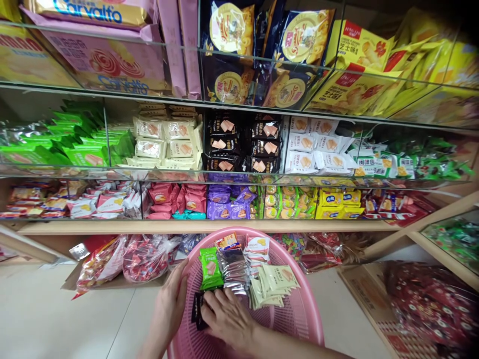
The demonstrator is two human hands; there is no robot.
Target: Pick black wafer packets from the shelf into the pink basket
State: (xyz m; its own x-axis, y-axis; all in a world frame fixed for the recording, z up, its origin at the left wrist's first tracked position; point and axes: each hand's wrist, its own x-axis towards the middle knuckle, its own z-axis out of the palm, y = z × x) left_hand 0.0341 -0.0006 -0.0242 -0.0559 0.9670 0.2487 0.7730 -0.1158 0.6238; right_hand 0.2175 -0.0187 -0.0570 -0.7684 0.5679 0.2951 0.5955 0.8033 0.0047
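Observation:
A round pink mesh basket (299,309) sits low in front of me. Inside lie a green snack packet (209,269), silver foil packets (234,269), cream wafer packets (275,281) and an orange-and-white packet (257,248). My left hand (170,304) grips the basket's left rim, fingers curled over it. My right hand (228,314) rests inside the basket, fingers bent over a black packet (197,311) that lies beside the green one.
Glass-fronted shelves (239,175) ahead hold rows of wafer and biscuit packets: green, cream, black, white, red, purple, yellow. Bags of wrapped sweets (145,257) lie on the floor under the lowest shelf. A box of red-wrapped sweets (430,304) stands at the right.

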